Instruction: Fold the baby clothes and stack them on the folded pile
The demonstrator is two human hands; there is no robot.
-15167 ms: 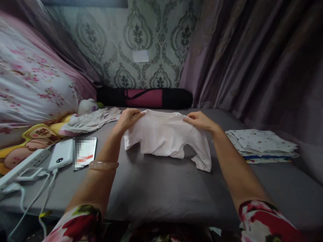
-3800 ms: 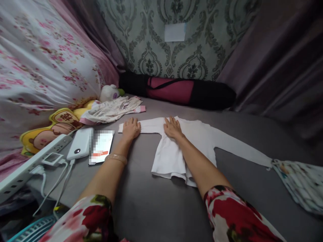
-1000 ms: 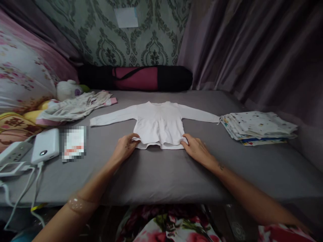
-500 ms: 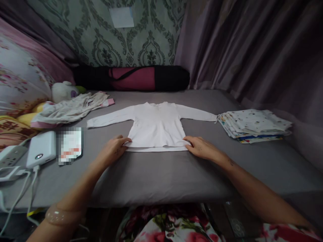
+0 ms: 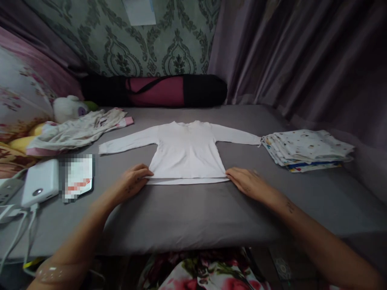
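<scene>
A small white long-sleeved shirt (image 5: 188, 151) lies spread on the grey sheet, its neck toward the back wall and both sleeves stretched out sideways. At the left corner of its hem, my left hand (image 5: 133, 181) pinches the cloth between thumb and fingers. My right hand (image 5: 246, 181) pinches the opposite hem corner in the same way. Between the hands the hem is drawn straight, with the back layer showing as a strip below the front one.
Folded patterned cloths (image 5: 305, 149) are stacked to the right, touching the right cuff. On the left lie a crumpled garment (image 5: 81, 131), a plush toy (image 5: 68, 108), a white power bank (image 5: 40, 181) with cables and a blurred-out flat item (image 5: 78, 177). A black and maroon long bag (image 5: 154, 92) lines the back.
Both hands have moved slightly apart, pulling the hem wider and flatter so the creases near it have smoothed. The camera view has shifted a little.
</scene>
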